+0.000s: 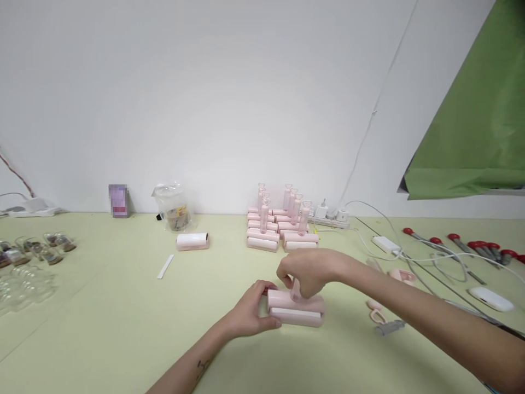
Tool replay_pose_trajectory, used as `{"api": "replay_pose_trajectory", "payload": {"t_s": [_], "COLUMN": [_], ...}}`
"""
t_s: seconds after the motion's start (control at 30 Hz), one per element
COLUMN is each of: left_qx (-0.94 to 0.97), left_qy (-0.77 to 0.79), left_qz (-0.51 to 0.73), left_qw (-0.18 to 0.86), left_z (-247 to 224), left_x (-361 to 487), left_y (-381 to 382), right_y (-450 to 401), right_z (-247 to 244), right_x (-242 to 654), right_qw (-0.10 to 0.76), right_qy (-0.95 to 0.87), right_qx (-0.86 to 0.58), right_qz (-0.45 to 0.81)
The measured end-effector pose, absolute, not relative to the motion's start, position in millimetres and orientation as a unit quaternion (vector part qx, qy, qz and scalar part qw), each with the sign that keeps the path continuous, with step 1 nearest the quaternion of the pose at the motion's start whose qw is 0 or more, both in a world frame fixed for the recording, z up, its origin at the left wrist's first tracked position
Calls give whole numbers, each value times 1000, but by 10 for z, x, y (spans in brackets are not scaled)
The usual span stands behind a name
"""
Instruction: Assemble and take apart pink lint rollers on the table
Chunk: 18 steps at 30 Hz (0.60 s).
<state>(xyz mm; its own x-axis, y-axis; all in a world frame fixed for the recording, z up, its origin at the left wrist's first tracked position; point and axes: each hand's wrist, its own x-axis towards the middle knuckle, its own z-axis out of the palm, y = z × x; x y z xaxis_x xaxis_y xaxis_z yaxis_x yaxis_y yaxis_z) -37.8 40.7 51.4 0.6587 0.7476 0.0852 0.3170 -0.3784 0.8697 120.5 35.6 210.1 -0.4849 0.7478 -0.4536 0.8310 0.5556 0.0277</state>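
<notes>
A pink lint roller case (294,316) with a white strip along its front lies on the pale green table, near the middle. My left hand (252,311) grips its left end, fingers behind and thumb in front. From above, my right hand (308,269) is closed around the translucent pink handle (295,291) that stands on the case; the hand hides most of it. Behind, several similar pink rollers (262,241) with upright handles stand in two columns near the wall.
A white roll (192,241) and a white strip (165,266) lie to the left, near a plastic bag (174,210). Pink and clear parts (389,327), cables, a white adapter (386,244) and red-topped tools (476,246) lie right. Glass pieces (28,279) sit far left.
</notes>
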Motion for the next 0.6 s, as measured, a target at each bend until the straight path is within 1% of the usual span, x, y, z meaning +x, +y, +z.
{"api": "replay_pose_trajectory", "payload": {"t_s": [0.27, 0.4, 0.47, 0.57, 0.6], "left_qx": [773, 771, 772, 775, 770], "left_qy": [343, 349, 348, 340, 340], "left_qz": [249, 228, 216, 182, 175], "left_qw": [473, 481, 486, 500, 511], "left_z": [538, 574, 568, 571, 590], "left_x": [-387, -387, -400, -448, -465], "left_y": [384, 369, 378, 438, 472], "right_y": [349, 326, 298, 198, 149], "right_z": [1973, 2109, 2227, 2283, 2239], "right_x": [1251, 1291, 1423, 1781, 1926], "right_qw": [180, 156, 97, -59, -89], "right_qy": [850, 846, 837, 807, 797], "right_qx": [481, 493, 516, 564, 579], "right_qz": [-119, -128, -154, -162, -147]}}
